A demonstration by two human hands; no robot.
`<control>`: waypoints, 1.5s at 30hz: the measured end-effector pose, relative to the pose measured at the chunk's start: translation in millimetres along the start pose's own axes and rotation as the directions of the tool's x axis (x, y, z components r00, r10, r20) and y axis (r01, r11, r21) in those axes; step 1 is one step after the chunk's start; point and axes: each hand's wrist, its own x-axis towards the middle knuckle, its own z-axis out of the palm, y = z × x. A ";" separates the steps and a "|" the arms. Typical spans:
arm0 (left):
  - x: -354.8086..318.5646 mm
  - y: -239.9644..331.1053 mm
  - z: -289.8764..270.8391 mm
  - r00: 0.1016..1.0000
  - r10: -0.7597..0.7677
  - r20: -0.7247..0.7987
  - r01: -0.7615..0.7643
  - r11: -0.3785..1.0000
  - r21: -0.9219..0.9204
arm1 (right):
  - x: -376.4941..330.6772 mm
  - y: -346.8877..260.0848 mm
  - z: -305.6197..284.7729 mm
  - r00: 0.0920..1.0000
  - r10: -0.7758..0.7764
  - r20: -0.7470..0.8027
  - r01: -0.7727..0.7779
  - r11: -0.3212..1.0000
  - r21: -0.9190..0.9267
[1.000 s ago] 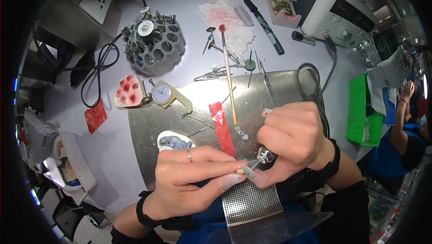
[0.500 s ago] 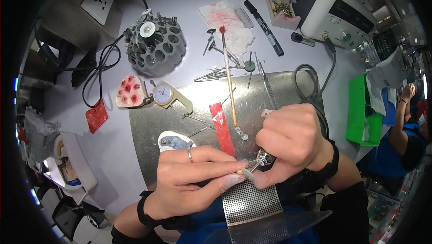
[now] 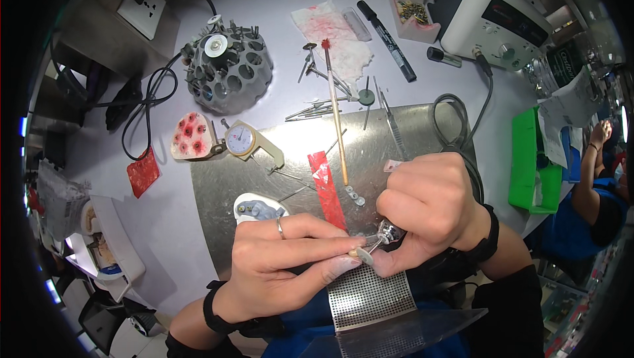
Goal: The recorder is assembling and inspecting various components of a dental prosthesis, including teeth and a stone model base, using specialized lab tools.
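The left hand point(image 3: 287, 262) pinches a small pale workpiece point(image 3: 361, 253) between closed fingertips, above a perforated mesh tray point(image 3: 366, 298). The right hand point(image 3: 429, 209) wraps shut around a rotary handpiece point(image 3: 386, 234), its tip touching the workpiece. Beyond lie a red strip point(image 3: 327, 187), a brush point(image 3: 337, 117) and a grey bur holder point(image 3: 228, 71).

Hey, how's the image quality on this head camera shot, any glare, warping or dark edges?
Head view: strong fisheye warp, so the metal plate edges bow and the rim falls to black. A bright glare patch sits on the plate near the dial gauge. The left hand and right hand at centre look sharp and evenly lit; a person's arm at the right edge is squeezed and soft.
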 end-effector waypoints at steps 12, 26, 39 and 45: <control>-1.0 -1.3 -1.3 1.000 0.027 0.011 -0.027 0.999 0.019 | 0.7 -1.0 -7.1 1.000 0.005 0.025 -0.006 1.000 0.022; -9.1 15.3 -84.1 0.978 0.206 -0.041 -0.130 0.747 0.652 | -2.2 6.2 -25.7 0.990 0.144 0.000 -0.144 0.989 -0.020; -12.6 -6.2 -95.6 0.998 0.013 0.057 -0.047 0.765 0.643 | -5.1 7.3 -17.7 0.985 0.160 0.060 -0.156 0.986 -0.056; -8.7 -4.0 -93.7 0.998 -0.009 0.059 -0.031 0.776 0.630 | -6.5 9.2 -20.1 0.981 0.177 0.079 -0.172 0.983 -0.069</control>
